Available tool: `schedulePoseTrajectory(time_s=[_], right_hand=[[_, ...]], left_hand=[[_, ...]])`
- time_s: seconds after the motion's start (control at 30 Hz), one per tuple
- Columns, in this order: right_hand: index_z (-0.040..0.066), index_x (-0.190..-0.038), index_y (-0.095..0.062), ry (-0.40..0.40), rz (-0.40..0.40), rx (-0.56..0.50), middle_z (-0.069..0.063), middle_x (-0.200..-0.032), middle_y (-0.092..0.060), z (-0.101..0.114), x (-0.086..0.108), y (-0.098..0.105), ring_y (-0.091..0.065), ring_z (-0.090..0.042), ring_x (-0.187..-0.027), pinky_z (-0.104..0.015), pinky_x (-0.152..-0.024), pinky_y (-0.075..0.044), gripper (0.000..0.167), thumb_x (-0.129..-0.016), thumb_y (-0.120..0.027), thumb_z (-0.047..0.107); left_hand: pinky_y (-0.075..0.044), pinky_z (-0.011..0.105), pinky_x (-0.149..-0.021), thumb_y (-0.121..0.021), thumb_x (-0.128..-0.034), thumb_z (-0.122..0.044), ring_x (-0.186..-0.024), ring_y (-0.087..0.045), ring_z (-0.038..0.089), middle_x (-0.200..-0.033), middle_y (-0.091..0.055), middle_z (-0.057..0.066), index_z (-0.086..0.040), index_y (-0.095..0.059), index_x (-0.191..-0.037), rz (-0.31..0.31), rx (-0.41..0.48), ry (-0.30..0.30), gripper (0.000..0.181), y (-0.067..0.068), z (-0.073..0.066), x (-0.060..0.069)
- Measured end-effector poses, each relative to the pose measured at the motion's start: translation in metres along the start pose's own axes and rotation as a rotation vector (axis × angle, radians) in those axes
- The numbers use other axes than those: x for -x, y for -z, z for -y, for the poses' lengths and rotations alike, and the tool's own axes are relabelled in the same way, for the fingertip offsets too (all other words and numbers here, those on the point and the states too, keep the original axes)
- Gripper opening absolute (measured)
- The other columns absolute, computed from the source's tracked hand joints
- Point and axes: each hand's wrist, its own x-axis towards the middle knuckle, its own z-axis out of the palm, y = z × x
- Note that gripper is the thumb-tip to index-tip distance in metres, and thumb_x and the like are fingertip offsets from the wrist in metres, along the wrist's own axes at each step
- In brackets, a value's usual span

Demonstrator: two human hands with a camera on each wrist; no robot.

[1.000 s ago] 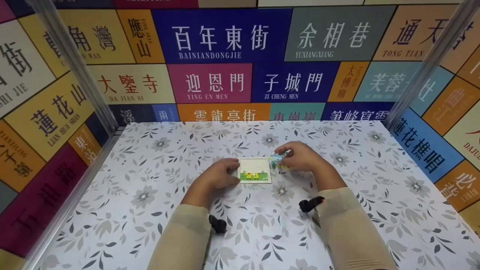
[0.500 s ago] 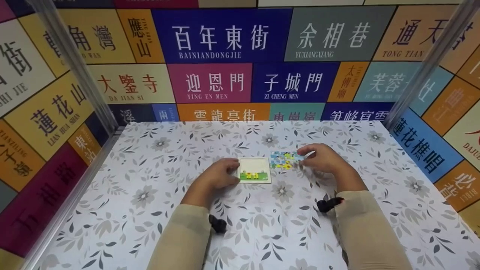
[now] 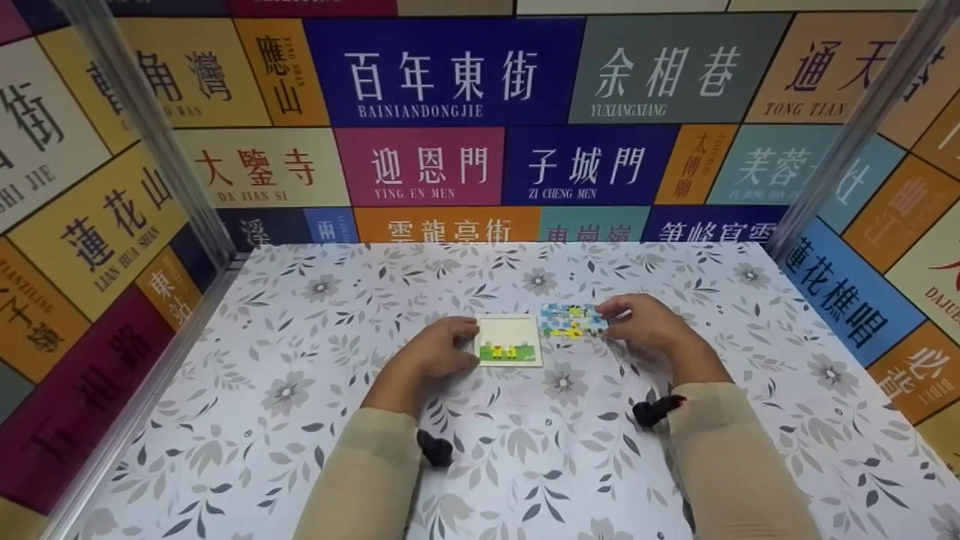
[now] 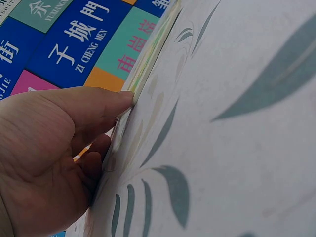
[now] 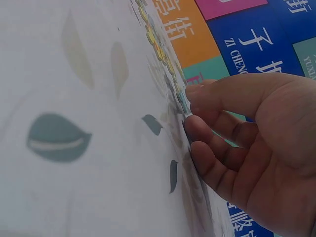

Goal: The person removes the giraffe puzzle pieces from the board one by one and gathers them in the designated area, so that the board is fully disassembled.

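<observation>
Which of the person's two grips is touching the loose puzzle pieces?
The right grip: its fingertips touch the outer edge of the puzzle pieces, whereas the left grip is at the left edge of the puzzle frame.

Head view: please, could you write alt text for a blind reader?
A left hand holds the left edge of a partly filled puzzle frame; a right hand touches puzzle pieces beside it on a floral tabletop, before colourful Chinese signs.

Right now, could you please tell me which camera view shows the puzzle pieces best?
The head view: it shows the puzzle pieces from above. The right wrist view shows them edge-on, a thin strip by the right hand; in the left wrist view I cannot make them out.
</observation>
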Motion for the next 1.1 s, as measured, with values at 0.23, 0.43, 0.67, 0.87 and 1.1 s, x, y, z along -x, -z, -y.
schedulePoseTrajectory(time_s=[0.23, 0.43, 0.67, 0.87, 1.1], right_hand=[[0.016, -0.143, -0.067, -0.025, 0.000, -0.009, -0.014, -0.147, -0.064, 0.001, 0.001, -0.001, -0.063, -0.034, -0.133, -0.035, -0.093, -0.057, 0.050, -0.094, -0.080, 0.017], [0.016, -0.143, -0.067, -0.040, -0.002, -0.013, -0.015, -0.146, -0.063, 0.001, 0.001, -0.001, -0.063, -0.033, -0.130, -0.034, -0.089, -0.057, 0.051, -0.094, -0.080, 0.017], [0.016, -0.141, -0.068, -0.032, -0.023, 0.004, -0.015, -0.145, -0.064, 0.000, 0.001, -0.001, -0.062, -0.035, -0.133, -0.040, -0.098, -0.056, 0.050, -0.092, -0.081, 0.017], [0.012, -0.144, -0.066, -0.003, -0.039, 0.011, -0.017, -0.144, -0.064, 0.007, 0.002, -0.003, -0.064, -0.036, -0.130, -0.040, -0.093, -0.057, 0.047, -0.098, -0.075, 0.019], [0.014, -0.142, -0.068, 0.036, -0.044, 0.050, -0.013, -0.138, -0.068, 0.031, -0.001, -0.010, -0.067, -0.034, -0.123, -0.042, -0.091, -0.058, 0.042, -0.102, -0.071, 0.026]], left_hand=[[-0.029, 0.046, -0.134, -0.078, -0.0938, -0.016, -0.161, -0.037, 0.027, -0.169, -0.047, -0.002, -0.014, -0.060, -0.153, -0.004, 0.000, -0.003, 0.062, -0.001, 0.000, -0.001], [-0.029, 0.046, -0.134, -0.079, -0.0934, -0.015, -0.162, -0.037, 0.026, -0.168, -0.048, -0.003, -0.015, -0.061, -0.152, 0.000, 0.005, -0.007, 0.062, -0.001, 0.001, -0.001], [-0.028, 0.047, -0.134, -0.079, -0.0925, -0.016, -0.162, -0.036, 0.027, -0.168, -0.048, -0.002, -0.014, -0.063, -0.151, -0.018, -0.028, -0.037, 0.061, -0.002, 0.001, 0.001], [-0.026, 0.048, -0.135, -0.079, -0.0917, -0.015, -0.162, -0.035, 0.028, -0.168, -0.048, -0.002, -0.015, -0.063, -0.151, -0.016, -0.002, -0.025, 0.061, -0.001, 0.000, 0.002], [-0.025, 0.048, -0.135, -0.080, -0.0906, -0.016, -0.162, -0.036, 0.029, -0.168, -0.048, -0.002, -0.017, -0.063, -0.151, -0.019, 0.007, -0.011, 0.063, 0.000, 0.001, 0.001]])
